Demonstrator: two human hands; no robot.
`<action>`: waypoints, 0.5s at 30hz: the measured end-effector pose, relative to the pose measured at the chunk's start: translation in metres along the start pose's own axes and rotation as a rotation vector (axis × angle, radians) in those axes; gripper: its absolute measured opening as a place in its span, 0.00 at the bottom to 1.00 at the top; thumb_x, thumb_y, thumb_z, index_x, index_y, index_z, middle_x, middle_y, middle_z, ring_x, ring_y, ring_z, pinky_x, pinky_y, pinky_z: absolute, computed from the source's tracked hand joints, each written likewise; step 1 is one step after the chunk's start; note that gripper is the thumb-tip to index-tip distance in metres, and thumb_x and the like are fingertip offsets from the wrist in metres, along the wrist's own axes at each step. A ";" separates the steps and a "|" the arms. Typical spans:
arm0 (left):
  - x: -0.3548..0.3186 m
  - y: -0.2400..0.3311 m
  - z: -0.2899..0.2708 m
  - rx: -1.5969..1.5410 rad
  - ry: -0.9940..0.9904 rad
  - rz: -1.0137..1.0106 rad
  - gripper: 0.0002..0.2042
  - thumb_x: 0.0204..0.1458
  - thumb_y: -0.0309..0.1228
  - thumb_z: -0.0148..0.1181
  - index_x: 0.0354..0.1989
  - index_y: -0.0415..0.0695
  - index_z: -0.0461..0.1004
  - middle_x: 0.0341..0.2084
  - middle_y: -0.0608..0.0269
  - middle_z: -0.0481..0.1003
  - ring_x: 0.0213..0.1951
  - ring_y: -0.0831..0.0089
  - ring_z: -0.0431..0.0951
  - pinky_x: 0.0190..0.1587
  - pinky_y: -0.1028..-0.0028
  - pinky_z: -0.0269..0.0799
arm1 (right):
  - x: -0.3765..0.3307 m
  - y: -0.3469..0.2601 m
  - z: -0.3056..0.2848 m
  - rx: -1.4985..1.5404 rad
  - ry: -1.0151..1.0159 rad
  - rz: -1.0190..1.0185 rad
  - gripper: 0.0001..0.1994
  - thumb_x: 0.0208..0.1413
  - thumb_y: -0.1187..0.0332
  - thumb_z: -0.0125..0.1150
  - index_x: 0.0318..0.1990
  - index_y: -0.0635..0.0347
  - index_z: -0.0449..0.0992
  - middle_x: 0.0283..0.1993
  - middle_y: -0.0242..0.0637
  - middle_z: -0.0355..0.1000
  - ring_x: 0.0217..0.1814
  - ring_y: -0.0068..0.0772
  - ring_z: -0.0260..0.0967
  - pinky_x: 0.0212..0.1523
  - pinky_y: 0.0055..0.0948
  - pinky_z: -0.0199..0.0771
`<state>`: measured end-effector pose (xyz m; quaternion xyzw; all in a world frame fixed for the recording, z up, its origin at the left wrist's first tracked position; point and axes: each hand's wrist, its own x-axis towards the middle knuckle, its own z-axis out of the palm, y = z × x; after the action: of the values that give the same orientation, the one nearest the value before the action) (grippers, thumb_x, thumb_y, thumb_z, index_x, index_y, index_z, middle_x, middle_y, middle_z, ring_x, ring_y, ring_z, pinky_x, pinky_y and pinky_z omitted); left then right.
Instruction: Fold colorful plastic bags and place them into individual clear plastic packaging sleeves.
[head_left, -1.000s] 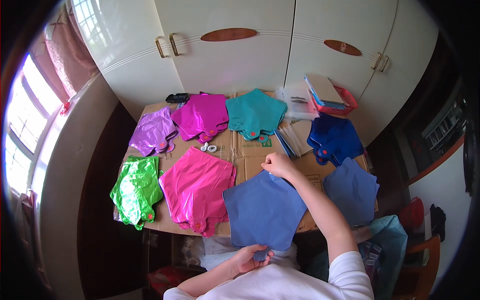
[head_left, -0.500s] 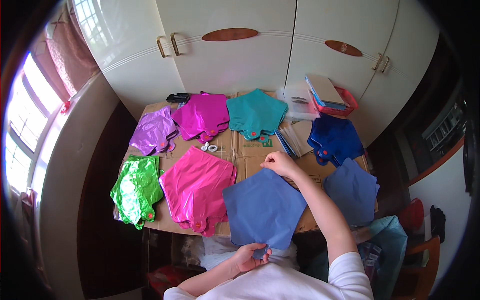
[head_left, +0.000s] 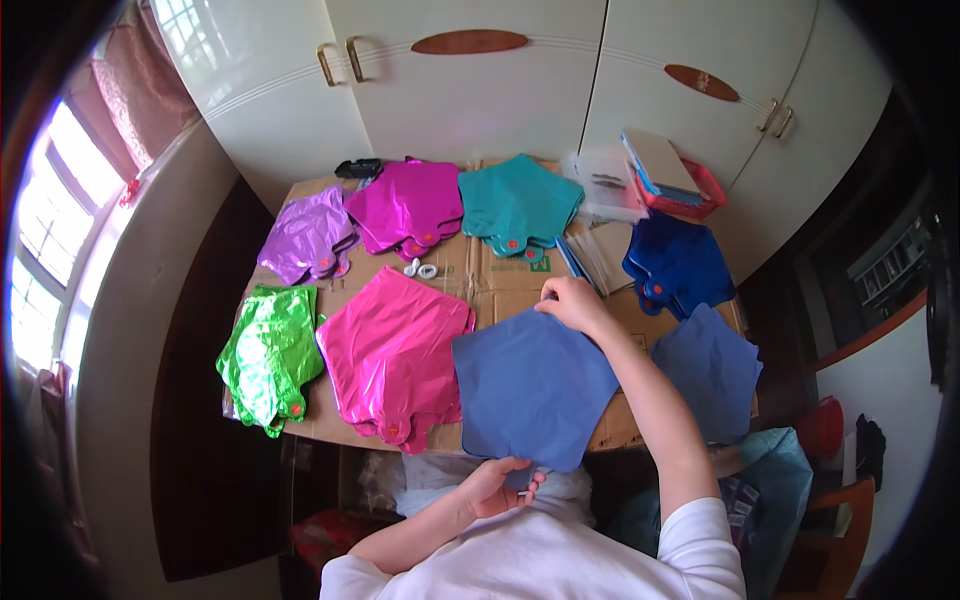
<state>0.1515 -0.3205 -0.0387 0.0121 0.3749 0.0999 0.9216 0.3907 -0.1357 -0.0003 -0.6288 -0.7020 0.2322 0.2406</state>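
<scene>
Pentagon (head_left: 535,385), the dull blue one, still spans the gap between both hands' fingers: left hand (head_left: 497,488) grips its bottom tab (head_left: 518,480), right hand (head_left: 578,303) pinches up top. View's just dipped; hold's basically unchanged, so nothing's progressed, I'd guess.

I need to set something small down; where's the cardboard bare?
Best between the teal stack, pink stack and held blue-grey sheet; a narrower strip shows at the front, between sheet and right forearm. Crowded: back right, around the red basket.
</scene>
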 end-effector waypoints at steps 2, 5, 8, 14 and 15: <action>0.003 0.000 -0.002 -0.016 -0.018 -0.015 0.09 0.58 0.30 0.45 0.43 0.38 0.64 0.33 0.57 0.73 0.31 0.70 0.71 0.36 0.69 0.72 | 0.000 -0.001 -0.001 0.009 -0.009 0.005 0.11 0.41 0.63 0.70 0.26 0.61 0.76 0.28 0.43 0.75 0.34 0.44 0.74 0.35 0.37 0.71; 0.006 -0.003 -0.004 -0.074 -0.020 -0.027 0.07 0.58 0.29 0.45 0.40 0.39 0.64 0.32 0.58 0.72 0.31 0.71 0.70 0.36 0.70 0.71 | -0.002 -0.003 0.001 0.045 0.025 0.002 0.12 0.41 0.64 0.70 0.26 0.62 0.76 0.28 0.44 0.75 0.35 0.44 0.74 0.35 0.38 0.71; 0.008 -0.004 -0.005 -0.080 -0.025 -0.018 0.06 0.58 0.28 0.45 0.36 0.38 0.64 0.30 0.60 0.71 0.30 0.73 0.68 0.36 0.71 0.69 | -0.013 -0.009 0.013 -0.120 0.286 -0.124 0.19 0.44 0.59 0.68 0.41 0.57 0.72 0.41 0.41 0.71 0.39 0.45 0.72 0.36 0.38 0.72; 0.012 -0.006 -0.006 -0.114 -0.069 -0.013 0.06 0.58 0.29 0.44 0.34 0.38 0.65 0.29 0.61 0.70 0.29 0.73 0.67 0.37 0.72 0.68 | -0.088 -0.045 0.038 -0.117 0.151 -0.435 0.16 0.48 0.59 0.64 0.42 0.53 0.72 0.44 0.37 0.67 0.47 0.41 0.66 0.46 0.39 0.66; 0.012 -0.006 -0.006 -0.118 -0.074 -0.012 0.07 0.58 0.29 0.44 0.34 0.38 0.65 0.29 0.62 0.70 0.29 0.73 0.67 0.37 0.72 0.68 | -0.096 -0.046 0.042 -0.159 0.149 -0.472 0.16 0.47 0.59 0.64 0.43 0.53 0.73 0.44 0.37 0.67 0.49 0.41 0.65 0.47 0.39 0.65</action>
<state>0.1569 -0.3240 -0.0517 -0.0410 0.3343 0.1156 0.9345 0.3381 -0.2365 -0.0084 -0.4799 -0.8256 0.0671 0.2890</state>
